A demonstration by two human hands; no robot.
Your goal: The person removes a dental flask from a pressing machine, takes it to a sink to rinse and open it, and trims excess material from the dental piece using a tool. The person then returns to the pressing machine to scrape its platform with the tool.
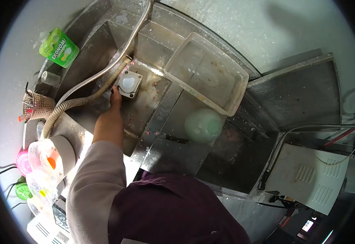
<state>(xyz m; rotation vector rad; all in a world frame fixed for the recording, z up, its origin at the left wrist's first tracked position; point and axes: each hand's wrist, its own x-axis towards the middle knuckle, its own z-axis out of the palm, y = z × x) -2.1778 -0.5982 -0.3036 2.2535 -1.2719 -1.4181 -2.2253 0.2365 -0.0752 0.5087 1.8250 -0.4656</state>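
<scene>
My left hand [115,96] reaches into the metal sink basin [145,110] at the upper left. Its fingers are closed on the near left edge of a small square white device [129,83] with a pale round centre and dark corner screws. The fingertips are partly hidden by the device. Just above the device lies the open end of a ribbed beige hose [80,101]. A thin whitish hose [104,70] runs beside it. My right hand is out of view.
A clear plastic tray [205,73] and a pale green round container [202,125] are right of the basin. A green pouch [59,48], a perforated basket [41,105] and clear containers [43,160] line the left. A vented white box [307,177] stands at right.
</scene>
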